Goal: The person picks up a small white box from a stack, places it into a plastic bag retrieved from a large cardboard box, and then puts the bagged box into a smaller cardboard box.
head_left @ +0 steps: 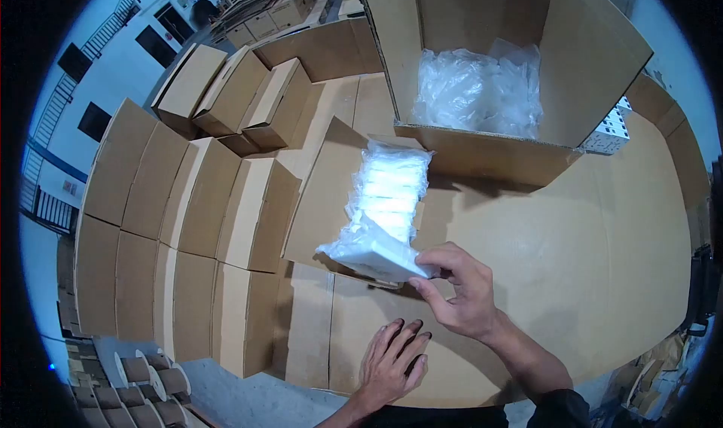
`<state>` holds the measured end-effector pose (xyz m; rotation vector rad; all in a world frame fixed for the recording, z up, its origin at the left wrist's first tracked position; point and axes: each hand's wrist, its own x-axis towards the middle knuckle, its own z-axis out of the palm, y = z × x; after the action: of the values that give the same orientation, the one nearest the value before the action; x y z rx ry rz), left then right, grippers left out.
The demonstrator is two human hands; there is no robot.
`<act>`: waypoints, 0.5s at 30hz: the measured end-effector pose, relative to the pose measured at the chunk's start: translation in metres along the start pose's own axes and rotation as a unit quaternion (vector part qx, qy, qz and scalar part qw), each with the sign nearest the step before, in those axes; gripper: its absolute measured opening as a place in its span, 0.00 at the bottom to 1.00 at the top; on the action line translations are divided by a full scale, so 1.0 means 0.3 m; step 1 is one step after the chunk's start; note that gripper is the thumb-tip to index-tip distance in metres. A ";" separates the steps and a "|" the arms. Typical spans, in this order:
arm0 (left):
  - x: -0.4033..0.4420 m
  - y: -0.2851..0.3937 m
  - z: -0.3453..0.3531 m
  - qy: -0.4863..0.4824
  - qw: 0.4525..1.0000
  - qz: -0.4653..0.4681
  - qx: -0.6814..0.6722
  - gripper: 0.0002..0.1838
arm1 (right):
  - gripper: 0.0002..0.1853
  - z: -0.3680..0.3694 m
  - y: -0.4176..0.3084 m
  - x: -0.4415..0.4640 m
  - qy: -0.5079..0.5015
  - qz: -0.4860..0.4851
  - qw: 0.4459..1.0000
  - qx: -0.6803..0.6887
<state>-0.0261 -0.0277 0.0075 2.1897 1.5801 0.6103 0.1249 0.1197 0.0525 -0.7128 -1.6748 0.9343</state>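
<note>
A small open cardboard box (pixel 315 216) stands mid-table, holding a row of white items in clear plastic wrap (pixel 388 191). At the near end of that row, my right hand (pixel 459 289) pinches the right corner of a flat white wrapped packet (pixel 376 253), which is tilted over the box's near edge. My left hand (pixel 393 359) lies on the cardboard surface just below the box, fingers spread, holding nothing.
A large open carton (pixel 489 153) with clear plastic bags (pixel 478 89) inside stands at the back. Closed brown boxes (pixel 203 194) are stacked along the left. White dotted packages (pixel 608 136) sit behind the carton's right side. Spools (pixel 154 375) lie at the lower left.
</note>
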 end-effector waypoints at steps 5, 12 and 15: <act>0.004 -0.008 0.010 0.010 1.000 0.003 -0.005 0.22 | 0.22 0.004 -0.038 0.022 -0.026 -0.043 0.995 -0.083; -0.001 -0.019 0.010 0.010 1.000 0.006 -0.013 0.22 | 0.26 0.012 -0.070 0.028 -0.108 -0.062 0.976 -0.178; -0.003 -0.020 0.012 0.008 1.000 0.005 -0.010 0.22 | 0.27 0.024 -0.077 0.034 -0.130 -0.069 0.967 -0.208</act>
<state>-0.0292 -0.0271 0.0013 2.1856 1.5645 0.6463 0.1149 0.1143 0.0762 -0.7594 -2.1604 0.5993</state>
